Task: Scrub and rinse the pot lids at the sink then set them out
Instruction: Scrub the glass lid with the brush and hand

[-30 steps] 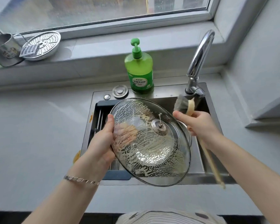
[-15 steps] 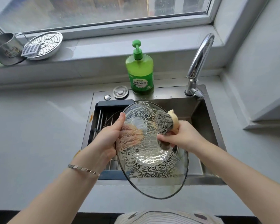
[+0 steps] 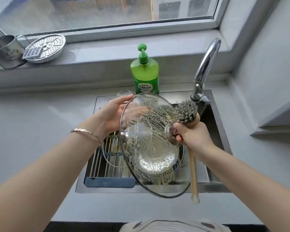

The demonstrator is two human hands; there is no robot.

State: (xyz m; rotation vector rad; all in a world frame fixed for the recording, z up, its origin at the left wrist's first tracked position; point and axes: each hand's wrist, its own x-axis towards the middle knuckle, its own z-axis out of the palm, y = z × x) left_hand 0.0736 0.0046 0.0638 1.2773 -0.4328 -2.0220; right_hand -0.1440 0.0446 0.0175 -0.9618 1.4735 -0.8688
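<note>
The right hand [image 3: 195,138] gripped the brush [image 3: 193,164] beside the lid [image 3: 149,148], while the left hand [image 3: 110,114] reached behind soapy glass, its grip unclear.

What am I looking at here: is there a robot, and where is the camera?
There is no robot. These are a person's two bare hands, filmed by one wide-angle camera worn on the head and looking down at a kitchen sink. The left hand holds a soapy glass lid by its rim, tilted over the sink. The right hand grips a wooden brush, bristles up, beside the lid. A rack lies in the sink. Behind it, a green soap bottle stands near the tap. On the window ledge sit a metal cup, a steamer plate and a small grater.
</note>
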